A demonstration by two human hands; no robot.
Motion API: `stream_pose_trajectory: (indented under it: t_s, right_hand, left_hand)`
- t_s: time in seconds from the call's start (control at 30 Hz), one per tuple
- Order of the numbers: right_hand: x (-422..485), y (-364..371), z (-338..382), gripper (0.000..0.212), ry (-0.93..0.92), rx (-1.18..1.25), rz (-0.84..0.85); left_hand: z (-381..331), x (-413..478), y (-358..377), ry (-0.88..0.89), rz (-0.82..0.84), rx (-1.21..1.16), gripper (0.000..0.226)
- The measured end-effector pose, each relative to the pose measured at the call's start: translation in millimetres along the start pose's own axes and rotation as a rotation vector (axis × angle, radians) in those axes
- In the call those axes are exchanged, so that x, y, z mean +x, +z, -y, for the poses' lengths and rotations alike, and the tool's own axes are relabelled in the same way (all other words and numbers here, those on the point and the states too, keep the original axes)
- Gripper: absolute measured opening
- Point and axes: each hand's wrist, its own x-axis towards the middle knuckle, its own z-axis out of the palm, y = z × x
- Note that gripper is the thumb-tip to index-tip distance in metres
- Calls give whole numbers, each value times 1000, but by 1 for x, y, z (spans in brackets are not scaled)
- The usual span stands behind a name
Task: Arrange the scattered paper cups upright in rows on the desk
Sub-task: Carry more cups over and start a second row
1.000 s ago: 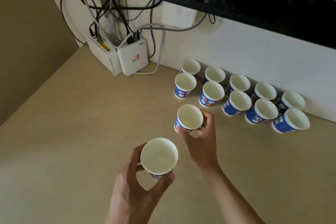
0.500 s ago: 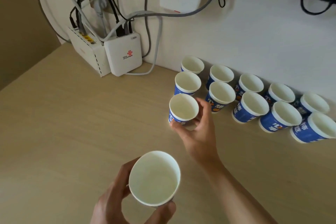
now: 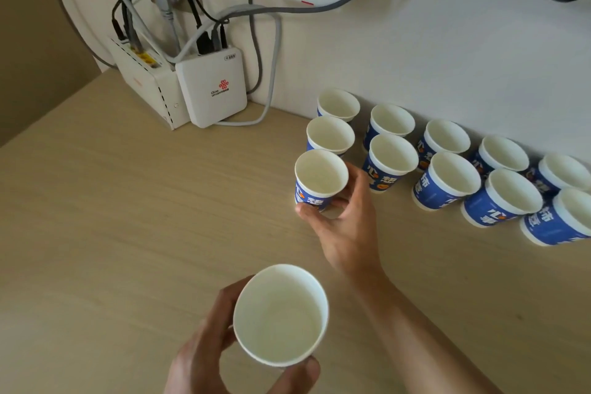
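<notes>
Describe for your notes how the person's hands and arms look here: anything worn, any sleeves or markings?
The left hand and right hand are bare: no gloves, rings or markings show. The right forearm is uncovered to the frame's edge, with no sleeve, watch or bracelet. Little beyond the left hand is in frame, so its sleeve cannot be judged.

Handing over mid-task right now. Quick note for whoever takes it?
Right hand grips the first cup at the left end, just in front of the two rows; can't tell if it touches the desk.
Left hand holds the second cup raised, nearer the camera.
Done: back row and front row, five upright cups each, along the wall.
Left: release the first cup and set the second beside it to start a third row.
</notes>
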Motion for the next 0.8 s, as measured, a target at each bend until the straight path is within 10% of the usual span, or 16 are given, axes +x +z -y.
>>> stream_pose_trajectory:
  t_s: [0.27, 0.5, 0.8]
  right_hand:
    - [-39, -41, 8, 77, 10, -150, -21]
    - [-77, -94, 33, 80, -18, -195, 400]
    - [-68, -96, 31, 67, -17, -188, 156]
  left_hand:
    - [-6, 3, -5, 196, -35, 262, 73]
    - [-16, 29, 25, 181, 53, 182, 65]
    - [-20, 38, 68, 196, 151, 183, 75]
